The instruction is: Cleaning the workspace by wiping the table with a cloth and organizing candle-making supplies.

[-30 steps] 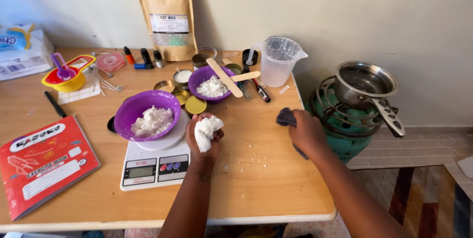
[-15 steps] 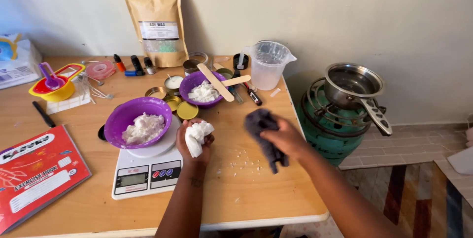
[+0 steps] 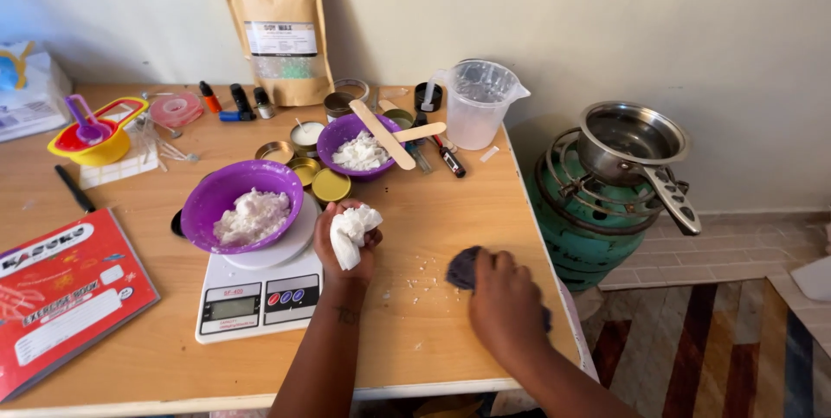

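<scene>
My left hand (image 3: 342, 249) is closed around a crumpled white tissue (image 3: 352, 232), held just right of the purple bowl of white wax (image 3: 244, 206) that sits on a white kitchen scale (image 3: 260, 297). My right hand (image 3: 505, 305) presses a dark grey cloth (image 3: 465, 267) flat on the wooden table (image 3: 433, 210), near the front right corner. Small white wax crumbs (image 3: 424, 284) lie scattered on the wood between my two hands.
A second purple bowl (image 3: 359, 148) with wax and wooden sticks, small tins, a clear measuring jug (image 3: 479, 105) and a brown pouch (image 3: 277, 28) stand at the back. A red exercise book (image 3: 61, 292) lies left. A steel pot (image 3: 636, 145) rests on a green gas burner beside the table.
My right hand brought the dark cloth from the table's right edge, lifted it mid-air, then lowered it flat onto the table near the crumbs. My left hand stayed put with the tissue.
</scene>
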